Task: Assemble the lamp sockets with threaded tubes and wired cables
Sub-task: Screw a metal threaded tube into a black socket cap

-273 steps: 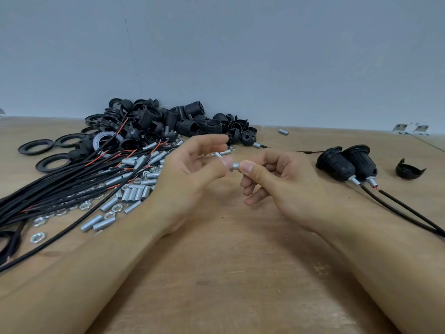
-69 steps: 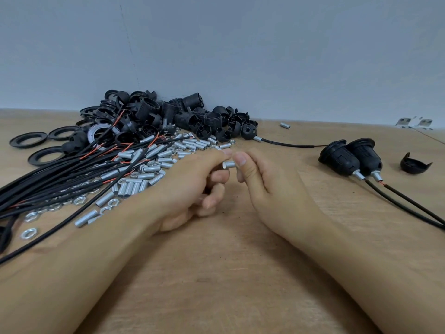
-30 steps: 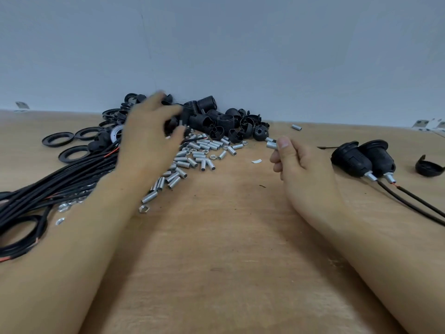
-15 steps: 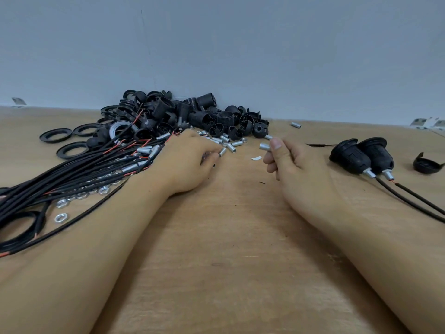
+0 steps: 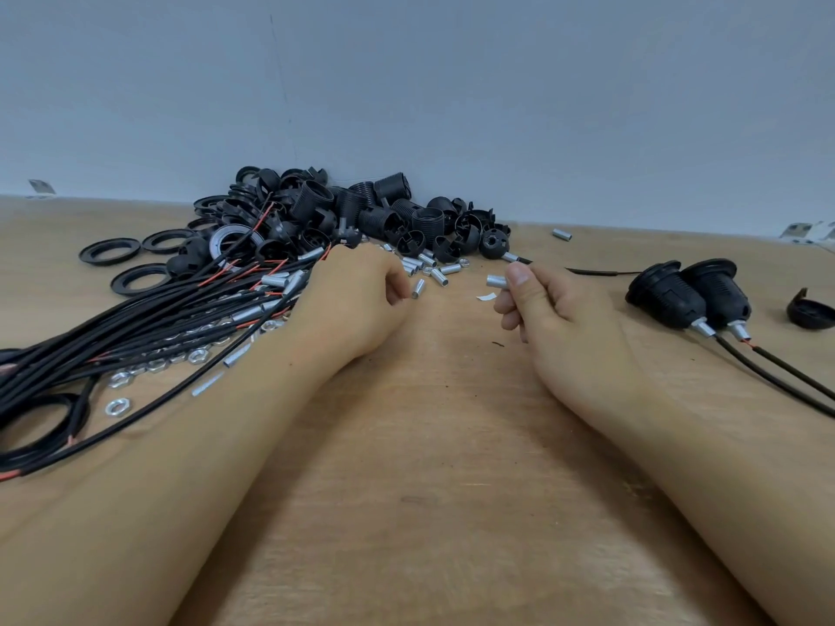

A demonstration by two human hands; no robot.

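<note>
Now right hand (image 5: pixel 555 309) pinches threaded tube (image 5: pixel 497 281) between thumb and forefinger, raised over tabletop (image 5: pixel 433 445). Left hand (image 5: pixel 357 300), fingers curled, contents unclear, sits beside loose tube (image 5: pixel 418 288); slightly nearer than half-second ago.

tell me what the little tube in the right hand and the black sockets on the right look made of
The tube pinched in the right hand looks like metal, probably plated steel: silvery with a dull shine. The two sockets look like moulded plastic: matte black with soft highlights and ribbed bodies.
</note>
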